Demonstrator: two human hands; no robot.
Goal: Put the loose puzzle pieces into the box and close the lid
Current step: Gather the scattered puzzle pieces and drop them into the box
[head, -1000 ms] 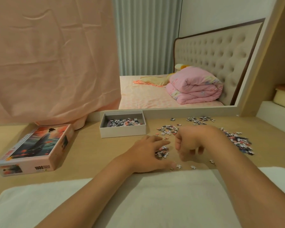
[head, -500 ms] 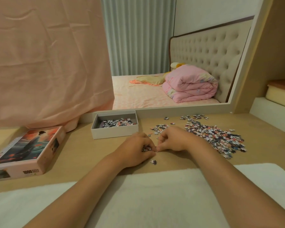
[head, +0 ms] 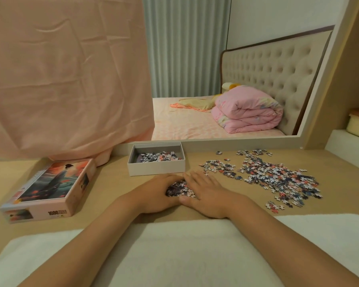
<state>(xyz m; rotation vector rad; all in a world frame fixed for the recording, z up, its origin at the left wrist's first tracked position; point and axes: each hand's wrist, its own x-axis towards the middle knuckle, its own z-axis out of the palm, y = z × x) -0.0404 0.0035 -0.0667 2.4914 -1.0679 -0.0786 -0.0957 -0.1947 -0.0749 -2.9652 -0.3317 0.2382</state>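
the task is sitting at an early stage: the open box [head: 155,170] is holding a thin layer, most loose pieces [head: 278,177] are lying spread to its right, and the lid [head: 50,187] is lying apart at left. the left hand [head: 153,194] is curling round a small heap [head: 178,189] just in front of the box; the right hand [head: 208,195] is pressing it with straight fingers, seemingly not lifting yet.

The pale wood surface [head: 104,206] carries an open box [head: 155,169] at the back, its lid [head: 50,189] to the left, and loose pieces [head: 278,177] spread on the right. Before the box, the left hand [head: 155,195] curls round a small heap [head: 178,189] and the right hand [head: 207,193] lies flat against it. A white cloth [head: 184,255] covers the near edge.
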